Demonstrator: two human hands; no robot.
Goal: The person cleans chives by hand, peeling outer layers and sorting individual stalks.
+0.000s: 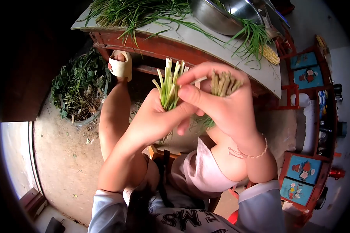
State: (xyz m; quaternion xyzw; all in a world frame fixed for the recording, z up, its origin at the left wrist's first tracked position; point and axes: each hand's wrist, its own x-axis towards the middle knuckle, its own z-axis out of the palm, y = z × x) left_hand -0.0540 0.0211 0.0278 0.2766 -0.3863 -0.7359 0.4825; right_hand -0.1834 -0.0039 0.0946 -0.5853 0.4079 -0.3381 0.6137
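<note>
My left hand [149,122] is closed around a small bunch of chives [169,87], whose pale green and white stem ends point upward. Wrapped in the fingers of my right hand [231,108] is a second bunch of chives [224,83] with dull brownish ends. Both hands meet in front of my lap, and the thumb and forefinger of the right come together beside the pale stems. Whether they pinch a single stem is hard to make out. Green leaves [206,122] hang below the hands.
A red-framed table [276,79] ahead bears a heap of chives [140,11], a steel basin [210,17] and a corn cob [269,55]. On the floor at left, a tub [85,122] holds leafy plants. Painted cabinets [303,169] line the right side.
</note>
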